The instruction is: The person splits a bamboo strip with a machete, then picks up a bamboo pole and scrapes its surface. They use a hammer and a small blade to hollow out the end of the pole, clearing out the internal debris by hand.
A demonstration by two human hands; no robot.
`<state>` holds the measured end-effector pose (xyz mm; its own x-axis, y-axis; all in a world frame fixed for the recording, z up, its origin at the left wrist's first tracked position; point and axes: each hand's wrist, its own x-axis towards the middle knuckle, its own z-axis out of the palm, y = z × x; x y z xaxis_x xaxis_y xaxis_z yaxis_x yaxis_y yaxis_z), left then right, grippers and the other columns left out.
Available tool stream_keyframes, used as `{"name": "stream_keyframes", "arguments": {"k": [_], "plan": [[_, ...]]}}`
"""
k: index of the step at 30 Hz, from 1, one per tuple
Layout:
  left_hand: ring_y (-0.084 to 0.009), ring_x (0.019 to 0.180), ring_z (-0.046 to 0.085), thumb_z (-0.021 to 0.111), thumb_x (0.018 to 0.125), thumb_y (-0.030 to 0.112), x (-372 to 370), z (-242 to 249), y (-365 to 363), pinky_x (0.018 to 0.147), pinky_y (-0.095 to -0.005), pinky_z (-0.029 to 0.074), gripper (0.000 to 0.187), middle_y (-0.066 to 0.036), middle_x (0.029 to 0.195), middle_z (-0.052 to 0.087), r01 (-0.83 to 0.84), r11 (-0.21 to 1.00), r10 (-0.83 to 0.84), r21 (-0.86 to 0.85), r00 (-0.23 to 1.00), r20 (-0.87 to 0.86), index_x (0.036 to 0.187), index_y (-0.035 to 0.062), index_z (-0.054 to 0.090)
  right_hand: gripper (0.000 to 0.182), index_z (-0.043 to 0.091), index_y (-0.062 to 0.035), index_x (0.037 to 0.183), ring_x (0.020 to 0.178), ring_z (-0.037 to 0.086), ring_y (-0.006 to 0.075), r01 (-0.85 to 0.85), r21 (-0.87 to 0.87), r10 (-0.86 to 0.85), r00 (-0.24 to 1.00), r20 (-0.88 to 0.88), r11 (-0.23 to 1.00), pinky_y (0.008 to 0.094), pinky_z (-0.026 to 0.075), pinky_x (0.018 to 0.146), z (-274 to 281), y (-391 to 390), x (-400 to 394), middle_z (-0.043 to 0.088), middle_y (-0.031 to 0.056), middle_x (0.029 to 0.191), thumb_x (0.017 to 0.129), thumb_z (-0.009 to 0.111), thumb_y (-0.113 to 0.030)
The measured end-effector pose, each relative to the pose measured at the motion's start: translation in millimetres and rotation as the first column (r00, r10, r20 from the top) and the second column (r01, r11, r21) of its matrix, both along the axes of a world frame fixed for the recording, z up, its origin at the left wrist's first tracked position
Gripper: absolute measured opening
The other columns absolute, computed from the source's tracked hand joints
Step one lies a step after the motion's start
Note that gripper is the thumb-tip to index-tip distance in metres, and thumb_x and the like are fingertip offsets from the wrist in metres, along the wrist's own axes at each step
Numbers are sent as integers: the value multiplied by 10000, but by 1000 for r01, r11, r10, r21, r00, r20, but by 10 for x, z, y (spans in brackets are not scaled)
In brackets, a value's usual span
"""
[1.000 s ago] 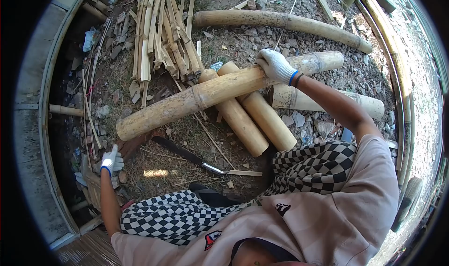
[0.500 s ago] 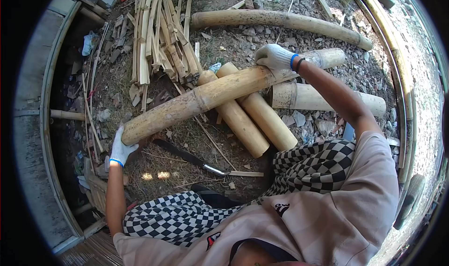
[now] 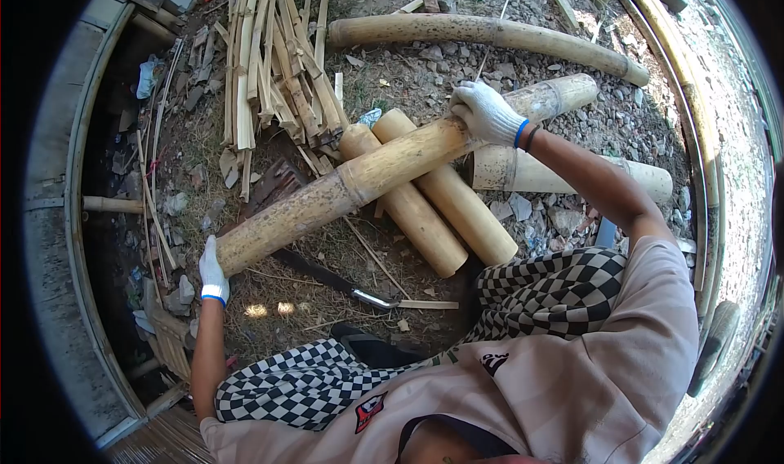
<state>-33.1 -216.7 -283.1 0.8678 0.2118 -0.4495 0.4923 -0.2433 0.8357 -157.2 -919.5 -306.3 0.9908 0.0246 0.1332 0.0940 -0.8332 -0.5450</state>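
A long bamboo pole (image 3: 294, 217) lies aslant, resting across two short bamboo pieces (image 3: 416, 211) (image 3: 467, 211). My left hand (image 3: 214, 272), in a white glove with a blue cuff, grips its near left end, with the fingertips at the cut edge. My right hand (image 3: 486, 113), gloved the same way, is curled over the top of the pole toward its far end; its fingertips are partly hidden. Below the pole, on the ground, lies a dark-bladed saw or machete (image 3: 327, 278) with a pale handle (image 3: 429, 305).
A heap of split bamboo strips (image 3: 253, 64) lies at upper left. Beyond the pole is a curved bamboo length (image 3: 457, 30), and at right another thick piece (image 3: 563, 170). Stones and rubble (image 3: 563, 219) cover the ground. A framed panel (image 3: 57, 219) stands along the left.
The pole has shifted slightly, with its left end a little lower. My left hand has turned more upright against that end. The right hand has shifted slightly along the pole.
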Motion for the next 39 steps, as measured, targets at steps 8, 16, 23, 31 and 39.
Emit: {"name": "stream_keyframes", "arguments": {"k": [8,16,23,31,39], "plan": [[-255,1033,741,640,1032,301,-122,656,666,901,-386,593,356,-113,1162,747,-100,994,111,-54,956,271,1246,30,728,102,707,-63,992,1029,621,412,-89,28,83,982,168,996,515,514,906,116,658,88,663,169,1028,921,688,-134],[-242,1026,726,652,1023,354,-798,43,1074,916,-406,583,393,-95,1173,738,-177,980,181,-88,982,48,1279,57,679,160,704,-20,1086,1054,669,354,-151,362,133,988,76,920,429,538,957,98,573,94,692,171,1046,982,648,-127],[-252,956,742,655,1051,485,-1169,203,553,851,-393,610,452,-113,1126,735,-249,951,200,-184,948,-248,1219,65,672,203,736,-38,1084,987,712,329,-91,253,88,996,25,963,421,568,920,345,335,76,733,156,1054,978,715,-209],[-208,1047,718,660,1062,424,-1141,119,787,861,-406,599,342,-70,1182,716,-98,985,95,-141,995,-29,1211,116,662,316,727,-38,858,787,746,386,-273,-330,246,962,-121,904,482,585,760,438,648,162,746,148,804,930,723,-346],[-258,1124,700,626,1075,404,-1382,137,686,927,-474,594,380,-75,1212,701,-57,996,54,-75,998,-38,1312,107,629,259,717,-20,884,732,728,423,-176,-164,158,981,-115,971,507,594,697,349,658,-2,707,219,746,947,639,-258]]}}
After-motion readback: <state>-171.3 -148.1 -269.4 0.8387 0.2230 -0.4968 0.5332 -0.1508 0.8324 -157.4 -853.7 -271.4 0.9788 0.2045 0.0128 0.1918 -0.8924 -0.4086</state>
